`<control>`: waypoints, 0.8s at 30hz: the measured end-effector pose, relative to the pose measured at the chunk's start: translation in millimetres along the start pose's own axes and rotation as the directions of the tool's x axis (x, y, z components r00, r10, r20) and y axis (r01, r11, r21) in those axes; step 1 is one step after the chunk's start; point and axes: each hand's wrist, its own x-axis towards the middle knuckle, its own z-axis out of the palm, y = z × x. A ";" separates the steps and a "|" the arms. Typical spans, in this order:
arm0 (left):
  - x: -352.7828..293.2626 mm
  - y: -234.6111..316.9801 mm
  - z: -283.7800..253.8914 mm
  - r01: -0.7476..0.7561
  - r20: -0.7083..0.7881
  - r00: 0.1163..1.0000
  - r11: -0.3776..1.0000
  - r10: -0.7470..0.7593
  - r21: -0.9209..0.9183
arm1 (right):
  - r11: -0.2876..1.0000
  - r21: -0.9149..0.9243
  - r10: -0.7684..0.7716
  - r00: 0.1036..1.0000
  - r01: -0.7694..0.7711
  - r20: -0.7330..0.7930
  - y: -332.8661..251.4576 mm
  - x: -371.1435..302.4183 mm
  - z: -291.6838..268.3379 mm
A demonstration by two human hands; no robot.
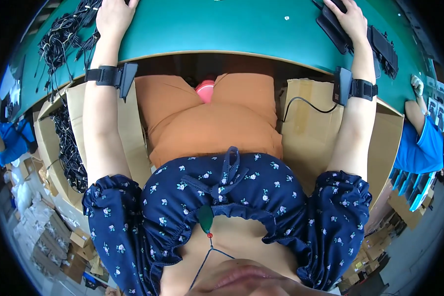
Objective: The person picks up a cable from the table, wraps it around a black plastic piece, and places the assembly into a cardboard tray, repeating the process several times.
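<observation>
My left hand (115, 18) is at the far left of the green table, beside a heap of black coiled cables (61, 42). Its fingers run past the upper edge, so whether they hold anything is hidden. At the far right, my right hand (349, 18) has its thumb and fingers bent over a black flat device (332, 33). The fingertips are partly cut off by the upper edge. More black flat devices (383, 52) lie in a row just right of that wrist. Each forearm wears a black strap with a small box.
A green table (217, 29) curves across the front. An open carton (59, 148) of black cables stands left of my legs, another carton (313, 128) right. Co-workers in blue sit at far left and right; one gloved hand (417, 85) rests near the table's right edge.
</observation>
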 end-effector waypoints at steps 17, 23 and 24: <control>-4.6 -45.6 10.3 -0.052 0.037 0.998 0.979 0.045 0.196 | 0.983 -0.018 -0.170 0.881 0.180 -0.441 -24.6 -3.0 17.6; -17.4 -72.1 -4.9 -0.058 0.116 0.992 0.988 0.042 0.141 | 0.973 0.122 -0.119 0.877 0.197 -0.466 -74.1 -25.3 4.4; -19.7 -75.8 -6.0 -0.052 0.122 0.992 0.992 0.037 0.119 | 0.975 0.111 -0.119 0.874 0.193 -0.471 -81.0 -29.5 7.9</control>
